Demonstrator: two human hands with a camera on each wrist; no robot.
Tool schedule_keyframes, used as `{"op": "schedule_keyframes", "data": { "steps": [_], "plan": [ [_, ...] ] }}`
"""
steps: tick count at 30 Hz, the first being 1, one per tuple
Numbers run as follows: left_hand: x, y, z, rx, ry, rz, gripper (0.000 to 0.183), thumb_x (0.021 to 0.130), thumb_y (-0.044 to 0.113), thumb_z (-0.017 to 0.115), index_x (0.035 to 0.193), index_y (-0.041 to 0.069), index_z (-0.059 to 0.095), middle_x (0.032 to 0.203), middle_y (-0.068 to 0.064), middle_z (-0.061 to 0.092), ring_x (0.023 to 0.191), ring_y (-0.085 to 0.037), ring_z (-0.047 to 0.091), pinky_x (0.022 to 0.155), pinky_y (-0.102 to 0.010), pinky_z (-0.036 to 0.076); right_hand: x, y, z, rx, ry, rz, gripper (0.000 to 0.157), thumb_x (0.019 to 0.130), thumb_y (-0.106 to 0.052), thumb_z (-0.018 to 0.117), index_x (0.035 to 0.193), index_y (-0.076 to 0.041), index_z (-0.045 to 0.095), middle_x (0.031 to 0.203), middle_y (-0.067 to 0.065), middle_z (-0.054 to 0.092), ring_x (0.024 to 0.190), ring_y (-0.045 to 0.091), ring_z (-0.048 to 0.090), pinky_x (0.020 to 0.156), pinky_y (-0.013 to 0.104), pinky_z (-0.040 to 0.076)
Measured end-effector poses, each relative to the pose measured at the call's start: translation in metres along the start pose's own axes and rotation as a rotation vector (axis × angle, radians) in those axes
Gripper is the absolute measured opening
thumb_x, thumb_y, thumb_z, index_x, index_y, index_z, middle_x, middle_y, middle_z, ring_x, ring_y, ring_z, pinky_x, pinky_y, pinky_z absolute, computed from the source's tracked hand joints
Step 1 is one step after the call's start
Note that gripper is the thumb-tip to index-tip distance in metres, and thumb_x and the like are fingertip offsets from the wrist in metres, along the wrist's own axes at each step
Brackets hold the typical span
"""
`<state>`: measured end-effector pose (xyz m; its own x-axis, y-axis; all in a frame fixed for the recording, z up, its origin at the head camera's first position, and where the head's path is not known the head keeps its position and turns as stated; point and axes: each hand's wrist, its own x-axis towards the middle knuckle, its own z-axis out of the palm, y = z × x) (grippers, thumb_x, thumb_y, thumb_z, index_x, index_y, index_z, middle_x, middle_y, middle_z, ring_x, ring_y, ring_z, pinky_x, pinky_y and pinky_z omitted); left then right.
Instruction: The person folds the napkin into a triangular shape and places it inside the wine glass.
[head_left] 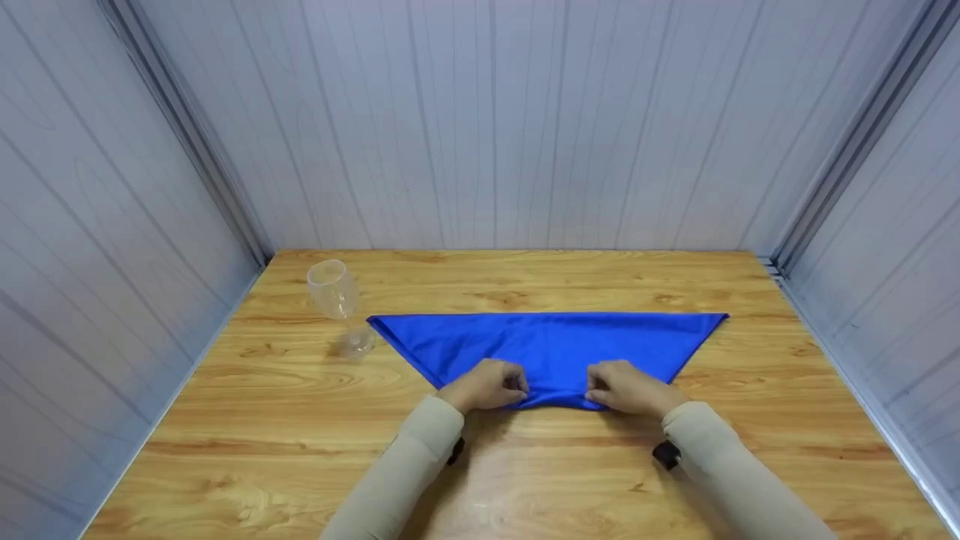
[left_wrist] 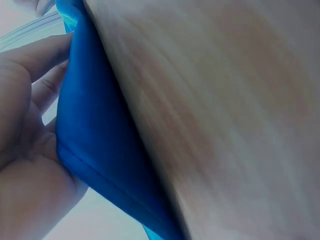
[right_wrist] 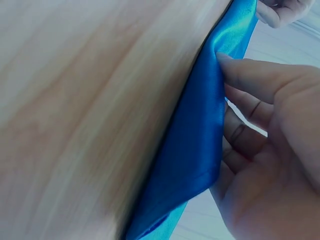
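From my remote station I see both hands working the near edge of a blue cloth (head_left: 559, 349), one at each end of that edge. The left hand (head_left: 489, 384) has its fingers curled in; its wrist camera shows the thumb tip against the cloth and the other fingers behind it, so I read a pinch on the fabric with little gap. The right hand (head_left: 624, 387) mirrors it: in its own wrist view the thumb presses the outer face of the cloth while the fingers bend in behind, gripping the edge between them.

The cloth lies between the hands and spreads away beyond them, widening to a long, straight far edge with a pointed corner out past each hand. Between the two grips the near edge rumples in shallow ripples, and its smooth fabric catches some light.

A clear stemmed glass (head_left: 332, 289) stands on its foot beyond the left hand and further to its left, just beside the cloth's left corner and apart from the fingers. All of it rests on a wood-grain surface (head_left: 247, 457), which I see bare in front of the hands. Pale sleeves (head_left: 411, 457) cover both forearms, and a small black device (head_left: 666, 454) sits under the right wrist.
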<state>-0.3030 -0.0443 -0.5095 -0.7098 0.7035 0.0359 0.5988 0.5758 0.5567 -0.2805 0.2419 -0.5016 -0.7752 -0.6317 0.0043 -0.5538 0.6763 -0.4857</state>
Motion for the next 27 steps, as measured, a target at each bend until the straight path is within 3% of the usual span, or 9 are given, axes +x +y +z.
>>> {"op": "schedule_keyframes", "data": {
  "steps": [7, 12, 17, 21, 27],
  "plan": [
    [-0.005, 0.008, 0.000, 0.184, 0.007, 0.098, 0.007, 0.092, 0.013, 0.073, 0.094, 0.008, 0.078, 0.089, -0.002, 0.070, 0.086, -0.014, 0.062, 0.079, -0.025, 0.051, -0.002, -0.001, -0.001, 0.003, -0.030, 0.018, 0.016, 0.096, -0.011, 0.068, 0.082, -0.012, 0.059, 0.077, -0.007, 0.053, 0.069, 0.009, 0.045, 0.062, 0.029, 0.041],
    [-0.012, 0.016, 0.001, 0.312, 0.068, 0.177, 0.007, 0.089, 0.008, 0.074, 0.094, 0.008, 0.079, 0.091, -0.001, 0.072, 0.090, -0.015, 0.065, 0.083, -0.025, 0.052, -0.002, -0.003, -0.003, 0.003, -0.024, 0.004, 0.016, 0.096, -0.011, 0.068, 0.082, -0.011, 0.059, 0.078, -0.007, 0.054, 0.071, 0.009, 0.046, 0.063, 0.030, 0.041],
    [-0.018, 0.020, 0.003, 0.317, 0.101, 0.198, 0.007, 0.087, 0.003, 0.074, 0.091, 0.008, 0.078, 0.086, 0.001, 0.072, 0.083, -0.012, 0.066, 0.076, -0.025, 0.053, -0.002, -0.004, -0.003, 0.005, -0.025, 0.013, 0.016, 0.096, -0.012, 0.067, 0.082, -0.011, 0.059, 0.079, -0.006, 0.055, 0.072, 0.010, 0.047, 0.064, 0.031, 0.042],
    [-0.020, 0.021, 0.003, 0.318, 0.084, 0.177, 0.004, 0.087, 0.010, 0.076, 0.091, 0.008, 0.077, 0.085, 0.001, 0.071, 0.079, -0.010, 0.063, 0.074, -0.026, 0.052, -0.001, -0.004, -0.004, 0.012, -0.023, 0.026, 0.016, 0.096, -0.012, 0.068, 0.082, -0.010, 0.059, 0.079, -0.005, 0.055, 0.073, 0.010, 0.048, 0.065, 0.031, 0.042],
    [-0.022, 0.020, 0.004, 0.309, 0.081, 0.154, 0.019, 0.081, 0.017, 0.085, 0.096, 0.009, 0.077, 0.091, 0.001, 0.072, 0.084, -0.011, 0.065, 0.077, -0.028, 0.053, -0.002, -0.003, -0.003, 0.026, -0.026, 0.041, 0.017, 0.096, -0.013, 0.068, 0.082, -0.010, 0.059, 0.079, -0.005, 0.055, 0.072, 0.009, 0.048, 0.064, 0.030, 0.042]
  ]
}}
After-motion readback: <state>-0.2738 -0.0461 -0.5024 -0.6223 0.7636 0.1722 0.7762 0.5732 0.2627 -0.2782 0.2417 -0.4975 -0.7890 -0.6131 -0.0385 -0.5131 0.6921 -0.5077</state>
